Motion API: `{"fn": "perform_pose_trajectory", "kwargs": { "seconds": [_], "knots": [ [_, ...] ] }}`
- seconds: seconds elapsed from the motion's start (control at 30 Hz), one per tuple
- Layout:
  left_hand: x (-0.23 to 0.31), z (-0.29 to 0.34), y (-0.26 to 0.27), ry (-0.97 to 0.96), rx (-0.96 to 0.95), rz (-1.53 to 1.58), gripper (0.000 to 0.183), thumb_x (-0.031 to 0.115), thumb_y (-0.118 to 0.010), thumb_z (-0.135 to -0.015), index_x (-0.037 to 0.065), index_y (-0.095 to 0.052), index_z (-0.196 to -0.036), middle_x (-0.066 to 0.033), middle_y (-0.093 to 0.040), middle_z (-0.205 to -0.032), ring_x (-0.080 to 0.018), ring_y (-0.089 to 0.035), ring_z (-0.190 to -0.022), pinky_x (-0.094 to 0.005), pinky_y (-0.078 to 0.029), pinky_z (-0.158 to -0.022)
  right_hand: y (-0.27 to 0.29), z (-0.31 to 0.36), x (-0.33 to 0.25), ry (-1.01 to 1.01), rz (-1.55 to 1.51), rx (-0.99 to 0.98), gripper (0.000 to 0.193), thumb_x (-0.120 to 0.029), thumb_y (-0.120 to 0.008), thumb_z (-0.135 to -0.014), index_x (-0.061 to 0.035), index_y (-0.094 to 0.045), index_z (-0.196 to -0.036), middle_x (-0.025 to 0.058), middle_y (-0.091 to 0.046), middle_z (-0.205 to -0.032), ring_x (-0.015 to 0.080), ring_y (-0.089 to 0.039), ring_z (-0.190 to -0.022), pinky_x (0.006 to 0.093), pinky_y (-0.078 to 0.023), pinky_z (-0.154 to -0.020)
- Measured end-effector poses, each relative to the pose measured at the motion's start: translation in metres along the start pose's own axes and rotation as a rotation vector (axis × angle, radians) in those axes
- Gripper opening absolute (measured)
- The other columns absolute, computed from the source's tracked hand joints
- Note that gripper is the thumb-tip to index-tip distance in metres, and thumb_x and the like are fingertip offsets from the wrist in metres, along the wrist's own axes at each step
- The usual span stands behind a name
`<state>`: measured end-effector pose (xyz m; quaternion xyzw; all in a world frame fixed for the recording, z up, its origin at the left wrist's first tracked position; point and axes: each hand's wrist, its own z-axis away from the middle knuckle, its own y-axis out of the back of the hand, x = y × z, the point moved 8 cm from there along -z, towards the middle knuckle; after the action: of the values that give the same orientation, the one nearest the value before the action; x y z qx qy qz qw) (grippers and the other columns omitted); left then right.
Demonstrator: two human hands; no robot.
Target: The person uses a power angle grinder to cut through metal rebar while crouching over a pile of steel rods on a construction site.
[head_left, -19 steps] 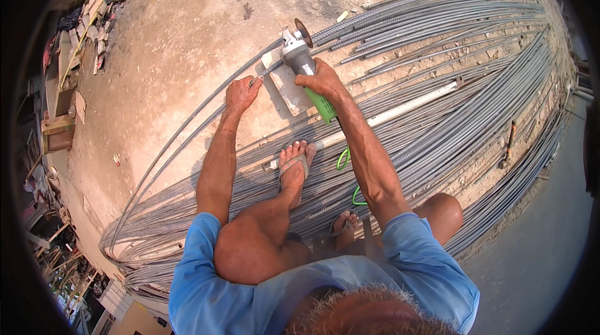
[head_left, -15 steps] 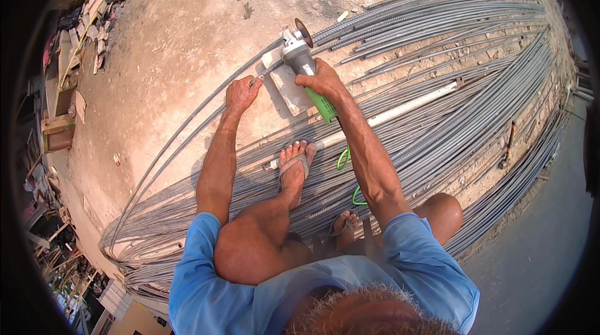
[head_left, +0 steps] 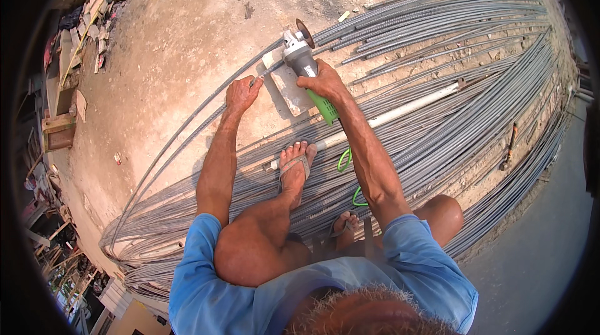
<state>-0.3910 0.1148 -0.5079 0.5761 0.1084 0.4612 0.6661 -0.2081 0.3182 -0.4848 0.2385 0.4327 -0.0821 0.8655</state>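
My right hand (head_left: 326,82) is wrapped round the green and grey body of an angle grinder (head_left: 300,60). Its dark cutting disc (head_left: 305,34) stands at the far end, close to the rebar. My left hand (head_left: 242,94) is closed on a ribbed steel rebar (head_left: 215,113), left of the grinder. A second rebar (head_left: 206,99) curves alongside, just beyond my left hand. Beneath the grinder, a flat pale block (head_left: 289,92) lies on the dirt. Whether the disc touches a bar cannot be made out.
Long bundles of rebar (head_left: 431,129) spread under and around my feet. A white pipe (head_left: 409,105) crosses them beside my sandalled foot (head_left: 294,166). A green cord (head_left: 344,159) loops below the grinder. Wood scraps and rubble (head_left: 94,22) lie at far left; a hammer-like tool (head_left: 509,147) rests at right.
Almost nothing differs. Both hands keep their grips, and the grinder stays in practically the same place with only a very slight shift.
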Motion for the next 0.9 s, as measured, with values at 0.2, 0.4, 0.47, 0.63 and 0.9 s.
{"fn": "perform_pose_trajectory", "kwargs": {
  "seconds": [0.2,0.4,0.47,0.63,0.9],
  "knots": [
    [-0.002,-0.002,-0.002,-0.003,0.006,-0.004,0.054,0.055,-0.058,-0.095,0.004,-0.075,-0.092,-0.0261,-0.069,-0.076,-0.0431,-0.07,-0.075,-0.0522,-0.053,-0.068,-0.001,-0.003,0.003,0.031,0.009,0.011,0.079,-0.041,-0.081,-0.061,0.0053,-0.062,-0.123,0.0262,-0.071,-0.108,0.0361,-0.071,-0.099,0.042,-0.056,-0.087],
    [0.001,-0.001,0.0,-0.008,-0.002,0.019,0.055,0.056,-0.058,-0.096,0.003,-0.075,-0.092,-0.0258,-0.07,-0.076,-0.0434,-0.07,-0.075,-0.0523,-0.053,-0.067,0.0,-0.001,0.006,0.022,-0.031,0.008,0.077,-0.039,-0.081,-0.062,0.0043,-0.063,-0.122,0.0263,-0.071,-0.108,0.0362,-0.071,-0.099,0.0421,-0.056,-0.087],
    [-0.001,-0.001,-0.001,-0.002,-0.002,0.021,0.056,0.057,-0.057,-0.096,0.003,-0.075,-0.092,-0.0258,-0.07,-0.076,-0.0436,-0.07,-0.075,-0.0521,-0.053,-0.068,-0.002,-0.002,0.007,0.025,-0.024,0.003,0.076,-0.039,-0.081,-0.062,0.0041,-0.063,-0.122,0.0264,-0.071,-0.108,0.0361,-0.071,-0.1,0.042,-0.056,-0.087],
    [0.0,0.0,0.0,-0.008,0.019,0.007,0.057,0.058,-0.056,-0.096,0.004,-0.075,-0.092,-0.0256,-0.069,-0.075,-0.0429,-0.07,-0.075,-0.0519,-0.053,-0.069,0.002,0.005,0.007,0.01,-0.053,-0.013,0.076,-0.038,-0.08,-0.062,0.0043,-0.063,-0.122,0.0267,-0.071,-0.107,0.0362,-0.071,-0.099,0.042,-0.056,-0.086],
    [-0.003,-0.001,0.0,-0.011,0.021,0.005,0.058,0.059,-0.057,-0.095,0.004,-0.075,-0.094,-0.025,-0.069,-0.073,-0.0435,-0.07,-0.074,-0.0526,-0.053,-0.069,0.024,0.035,-0.02,0.068,-0.152,0.034,0.075,-0.038,-0.08,-0.062,0.0041,-0.062,-0.121,0.0248,-0.071,-0.103,0.0337,-0.071,-0.093,0.0412,-0.057,-0.08]
  ]
}}
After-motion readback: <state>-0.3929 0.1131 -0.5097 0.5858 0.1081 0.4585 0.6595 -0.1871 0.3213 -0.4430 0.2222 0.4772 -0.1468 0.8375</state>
